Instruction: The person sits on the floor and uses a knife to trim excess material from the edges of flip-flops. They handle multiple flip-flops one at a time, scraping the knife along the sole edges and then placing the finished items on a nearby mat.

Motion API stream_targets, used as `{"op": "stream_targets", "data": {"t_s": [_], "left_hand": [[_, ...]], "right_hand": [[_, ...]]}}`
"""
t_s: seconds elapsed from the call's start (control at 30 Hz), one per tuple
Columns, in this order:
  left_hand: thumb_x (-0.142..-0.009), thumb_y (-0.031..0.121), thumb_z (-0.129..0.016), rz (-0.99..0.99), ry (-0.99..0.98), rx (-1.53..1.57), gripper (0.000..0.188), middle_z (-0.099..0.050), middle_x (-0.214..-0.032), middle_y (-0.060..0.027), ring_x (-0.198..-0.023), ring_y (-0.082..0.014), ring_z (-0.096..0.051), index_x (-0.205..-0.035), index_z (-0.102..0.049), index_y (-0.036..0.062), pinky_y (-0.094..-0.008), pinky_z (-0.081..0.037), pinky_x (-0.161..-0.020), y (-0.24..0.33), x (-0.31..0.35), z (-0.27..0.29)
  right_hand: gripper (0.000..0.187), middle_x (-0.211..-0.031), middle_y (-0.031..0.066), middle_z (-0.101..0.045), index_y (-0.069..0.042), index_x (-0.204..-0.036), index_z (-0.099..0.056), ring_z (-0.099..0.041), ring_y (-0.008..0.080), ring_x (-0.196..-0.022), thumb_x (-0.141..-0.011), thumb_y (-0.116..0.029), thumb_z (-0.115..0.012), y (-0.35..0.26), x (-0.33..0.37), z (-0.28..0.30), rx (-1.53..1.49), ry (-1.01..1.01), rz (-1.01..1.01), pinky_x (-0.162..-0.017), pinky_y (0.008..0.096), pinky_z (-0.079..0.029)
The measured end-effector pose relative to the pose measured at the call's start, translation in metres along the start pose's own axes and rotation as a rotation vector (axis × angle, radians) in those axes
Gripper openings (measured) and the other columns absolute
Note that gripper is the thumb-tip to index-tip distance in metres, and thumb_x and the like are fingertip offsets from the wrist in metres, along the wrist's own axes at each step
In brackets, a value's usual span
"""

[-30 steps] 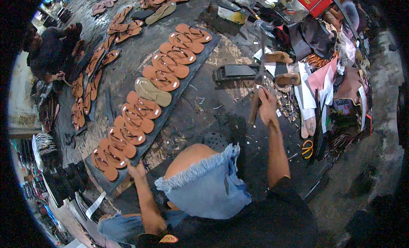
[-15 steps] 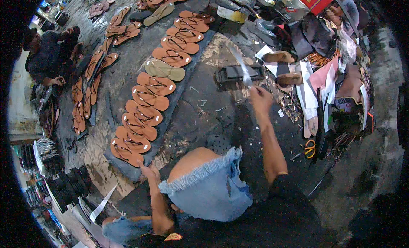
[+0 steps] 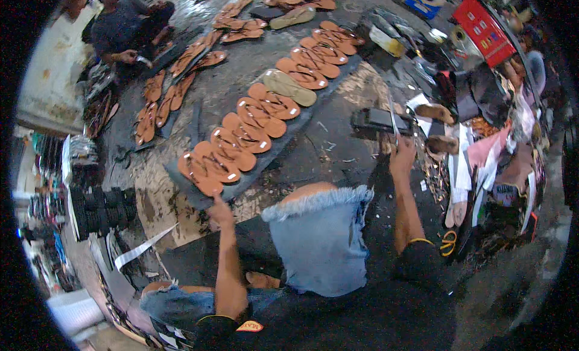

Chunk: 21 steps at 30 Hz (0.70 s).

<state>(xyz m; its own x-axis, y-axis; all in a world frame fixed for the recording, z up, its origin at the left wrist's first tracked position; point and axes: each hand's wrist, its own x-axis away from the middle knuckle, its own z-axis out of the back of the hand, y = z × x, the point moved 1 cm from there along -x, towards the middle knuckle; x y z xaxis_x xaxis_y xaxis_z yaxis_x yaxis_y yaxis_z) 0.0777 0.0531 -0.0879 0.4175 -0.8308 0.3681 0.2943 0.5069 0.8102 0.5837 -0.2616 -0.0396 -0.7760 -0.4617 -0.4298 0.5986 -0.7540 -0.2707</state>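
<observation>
A long row of brown flip-flops, with one olive flip-flop among them, lies overlapped on a dark mat. Many carry small white labels on their ends. My left hand is at the near end of the row, its index finger stretched out to the edge of the nearest flip-flop; the other fingers are blurred. Over on the right, my right hand is closed on a thin pale strip pointing away from me. Below that strip lies a dark rectangular block.
More flip-flops lie at the far left, near a crouching person. Scraps, paper and soles are heaped on the right, with yellow-handled scissors nearby. A white strip lies at the lower left.
The whole view has swung, so the scene sits further right. My left index finger now points out at the nearest flip-flop. The pale strip in my right hand looks narrower and more upright.
</observation>
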Motion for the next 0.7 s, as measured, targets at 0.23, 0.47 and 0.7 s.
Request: {"op": "stream_targets", "data": {"t_s": [0.23,0.47,0.7], "left_hand": [[-0.099,0.06,-0.059,-0.239,-0.18,0.072,0.083,-0.063,-0.116,-0.0274,-0.101,-0.0391,-0.065,-0.136,-0.048,-0.0126,-0.0533,-0.051,-0.088,0.012,0.005,0.001],[-0.1,0.043,-0.059,-0.344,-0.003,-0.25,0.062,-0.065,-0.12,-0.024,-0.104,-0.0369,-0.065,-0.136,-0.051,-0.0075,-0.0497,-0.051,-0.091,0.094,0.003,0.015],[-0.097,0.034,-0.064,-0.333,0.012,0.228,0.06,-0.066,-0.124,-0.0223,-0.109,-0.0379,-0.063,-0.132,-0.049,-0.0116,-0.0476,-0.051,-0.094,0.235,0.145,0.007]], "right_hand": [[0.044,-0.094,0.0258,-0.063,-0.012,-0.135,-0.066,-0.062,0.0455,-0.089,-0.092,-0.014,-0.067,-0.027,0.002,-0.005,-0.047,-0.015,-0.062,-0.081,0.0529,-0.05],[0.044,-0.104,0.0228,-0.066,-0.002,-0.13,-0.063,-0.059,0.0411,-0.106,-0.092,-0.022,-0.069,-0.057,0.103,0.026,-0.337,-0.261,-0.022,-0.091,0.051,-0.048],[0.047,-0.091,0.0132,-0.065,0.001,-0.133,-0.059,-0.06,0.0223,-0.072,-0.098,-0.03,-0.065,0.032,0.12,0.113,-0.414,-0.06,-0.263,-0.068,0.0393,-0.05]]}}
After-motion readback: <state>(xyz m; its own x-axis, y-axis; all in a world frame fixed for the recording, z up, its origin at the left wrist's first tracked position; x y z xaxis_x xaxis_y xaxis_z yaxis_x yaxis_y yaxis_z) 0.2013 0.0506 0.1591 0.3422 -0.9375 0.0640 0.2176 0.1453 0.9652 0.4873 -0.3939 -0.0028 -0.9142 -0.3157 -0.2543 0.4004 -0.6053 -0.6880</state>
